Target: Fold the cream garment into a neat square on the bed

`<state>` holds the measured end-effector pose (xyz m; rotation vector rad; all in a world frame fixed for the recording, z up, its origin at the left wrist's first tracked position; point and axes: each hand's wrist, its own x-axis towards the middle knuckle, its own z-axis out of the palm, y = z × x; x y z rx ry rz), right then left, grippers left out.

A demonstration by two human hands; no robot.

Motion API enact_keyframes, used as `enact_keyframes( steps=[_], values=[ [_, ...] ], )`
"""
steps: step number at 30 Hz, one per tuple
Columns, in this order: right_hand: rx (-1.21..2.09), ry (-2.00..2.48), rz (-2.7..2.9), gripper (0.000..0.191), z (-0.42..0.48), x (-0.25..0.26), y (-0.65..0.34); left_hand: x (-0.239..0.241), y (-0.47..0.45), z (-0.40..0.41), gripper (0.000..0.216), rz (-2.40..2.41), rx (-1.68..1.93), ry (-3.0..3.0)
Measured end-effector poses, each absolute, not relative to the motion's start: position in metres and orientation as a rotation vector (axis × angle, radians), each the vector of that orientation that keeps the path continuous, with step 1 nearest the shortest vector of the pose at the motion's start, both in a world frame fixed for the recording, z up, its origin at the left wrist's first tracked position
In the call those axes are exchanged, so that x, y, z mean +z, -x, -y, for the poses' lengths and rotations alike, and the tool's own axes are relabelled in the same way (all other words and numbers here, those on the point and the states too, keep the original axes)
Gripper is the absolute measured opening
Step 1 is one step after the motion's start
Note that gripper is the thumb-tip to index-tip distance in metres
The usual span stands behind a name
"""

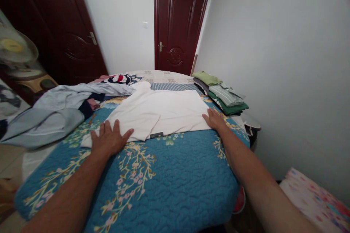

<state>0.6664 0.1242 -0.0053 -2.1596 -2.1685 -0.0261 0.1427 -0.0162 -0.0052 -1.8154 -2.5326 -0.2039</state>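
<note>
A cream-white garment (161, 111) lies spread flat on a bed covered by a blue floral quilt (169, 174). My left hand (109, 139) rests flat on the garment's near left corner, fingers stretched out and open. My right hand (214, 119) lies flat on the garment's near right corner, fingers also extended. Neither hand grips anything. A small dark label (156, 135) shows at the garment's near hem.
A stack of folded green, striped and grey clothes (222, 96) sits at the bed's right edge by the wall. A heap of unfolded grey-blue and patterned clothes (62, 105) lies at the left. A fan (15, 49) stands far left. Two dark red doors (179, 22) are behind.
</note>
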Motion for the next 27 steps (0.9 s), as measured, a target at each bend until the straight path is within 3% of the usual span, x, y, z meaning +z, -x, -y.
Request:
enact_keyframes(
  steps=[5, 8, 14, 20, 27],
  values=[
    [-0.084, 2.132, 2.157, 0.070, -0.128, -0.015, -0.672, -0.004, -0.145, 0.018, 0.106, 2.503, -0.230, 1.793],
    [-0.134, 2.089, 2.163, 0.068, -0.127, -0.018, -0.674, 0.003, -0.155, 0.024, 0.095, 2.413, -0.290, 1.807],
    [-0.205, 2.005, 2.097, 0.060, -0.125, -0.018, -0.680, 0.010, -0.207, 0.041, 0.075, 1.925, -0.382, 2.436],
    [-0.155, 2.020, 1.926, 0.059, -0.118, -0.011, -0.679, 0.000, -0.229, 0.041, 0.065, 1.861, -0.390, 2.602],
    [-0.126, 1.984, 1.659, 0.058, -0.114, 0.001, -0.673, 0.003, -0.228, 0.036, 0.072, 1.898, -0.329, 2.570]
  ],
)
